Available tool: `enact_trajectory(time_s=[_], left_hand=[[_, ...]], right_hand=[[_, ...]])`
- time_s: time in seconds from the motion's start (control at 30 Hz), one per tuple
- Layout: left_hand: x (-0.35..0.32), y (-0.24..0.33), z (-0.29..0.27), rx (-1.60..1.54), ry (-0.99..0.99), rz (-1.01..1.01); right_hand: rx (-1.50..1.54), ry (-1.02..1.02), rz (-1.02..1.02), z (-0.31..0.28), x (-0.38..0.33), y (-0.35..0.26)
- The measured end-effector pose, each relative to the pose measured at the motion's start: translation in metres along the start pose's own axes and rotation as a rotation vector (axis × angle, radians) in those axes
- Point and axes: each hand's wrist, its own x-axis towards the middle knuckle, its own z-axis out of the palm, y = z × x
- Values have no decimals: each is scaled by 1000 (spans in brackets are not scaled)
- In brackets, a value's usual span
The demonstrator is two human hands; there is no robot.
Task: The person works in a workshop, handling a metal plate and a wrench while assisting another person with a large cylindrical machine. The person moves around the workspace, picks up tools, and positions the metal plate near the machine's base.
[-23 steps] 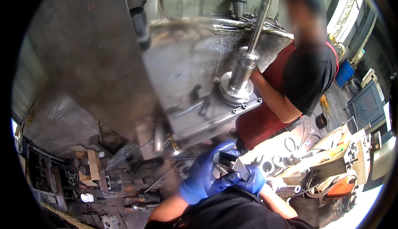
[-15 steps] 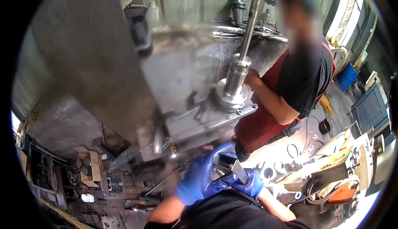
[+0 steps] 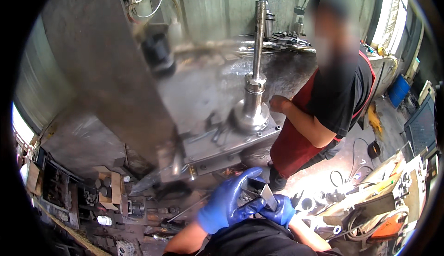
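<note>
In front of my body I hold an angular metal piece with dark sides and one bright flat face; its exact kind is unclear. My left hand, in a blue glove, curls around its left side, thumb pressed along the lower edge. My right hand, also blue-gloved, grips it low on the right, its fingers partly hidden. Beyond my hands, a shiny steel cylinder with a wide flange stands upright on a metal machine table. A long steel shaft rises from its top.
A co-worker in a dark red apron stands beyond the table, one hand close to the cylinder. A large grey machine column fills the left. Metal parts and an open cardboard box lie lower left; a cluttered bench stands right.
My view has shifted, so the shaft appears straighter and farther left. The co-worker's hand now shows a gap from the cylinder. Both my hands keep their hold on the metal piece.
</note>
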Motion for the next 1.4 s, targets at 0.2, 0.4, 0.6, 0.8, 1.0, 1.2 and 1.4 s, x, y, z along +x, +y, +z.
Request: enact_trajectory(time_s=[0.2, 0.4, 0.6, 0.8, 1.0, 1.2, 1.4], left_hand=[[9, 7, 3, 69, -28, 20], [14, 13, 6, 53, -32, 21], [13, 15, 10, 85, -39, -18], [12, 18, 14, 80, -48, -13], [12, 18, 15, 75, -40, -7], [15, 28, 12, 121, -43, -9], [14, 17, 15, 127, -40, 32]], right_hand=[[77, -18, -39, -4, -1, 16], [104, -23, -81, -10, -2, 23], [96, -38, -82, -11, -5, 26], [117, -5, -90, -11, -9, 19], [130, -23, -90, -9, -10, 24], [147, -14, -38, -12, -15, 14], [183, 16, -30, -9, -17, 13]])
